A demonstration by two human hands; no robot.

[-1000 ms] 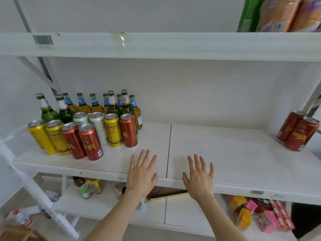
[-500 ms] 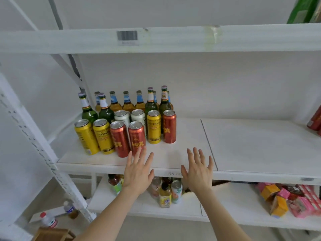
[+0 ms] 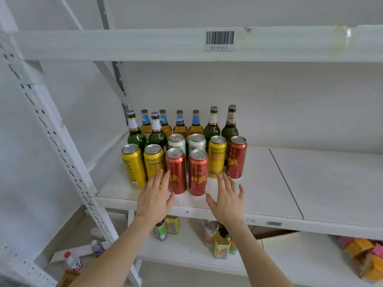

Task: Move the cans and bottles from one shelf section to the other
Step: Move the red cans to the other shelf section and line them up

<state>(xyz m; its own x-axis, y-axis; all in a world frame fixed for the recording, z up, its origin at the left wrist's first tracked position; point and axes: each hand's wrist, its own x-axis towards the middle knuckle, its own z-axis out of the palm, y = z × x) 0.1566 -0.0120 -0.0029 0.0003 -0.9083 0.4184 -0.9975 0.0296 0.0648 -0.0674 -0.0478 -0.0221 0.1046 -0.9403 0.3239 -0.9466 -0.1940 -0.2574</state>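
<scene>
On the left section of the white shelf [image 3: 259, 195] stands a cluster of drinks. Two red cans [image 3: 187, 172] are at the front, with two yellow cans [image 3: 143, 164] to their left. A third yellow can [image 3: 216, 157] and a third red can [image 3: 236, 157] stand to the right, two white cans [image 3: 186, 142] behind. Several green and amber bottles [image 3: 186, 125] line the back. My left hand [image 3: 154, 198] is open, fingertips just in front of the front-left red can. My right hand [image 3: 227, 200] is open just right of the other front red can. Neither holds anything.
The right shelf section [image 3: 331, 183] lies past a seam. A perforated upright post [image 3: 58, 146] stands at the left. The lower shelf [image 3: 186, 249] carries small bottles, a can and colourful boxes [image 3: 366, 259]. Water bottles [image 3: 73, 263] lie on the floor.
The view has swung left and closer, so the cans now sit centred and the red cans at the far right left view. Both hands have reached forward to the two front red cans.
</scene>
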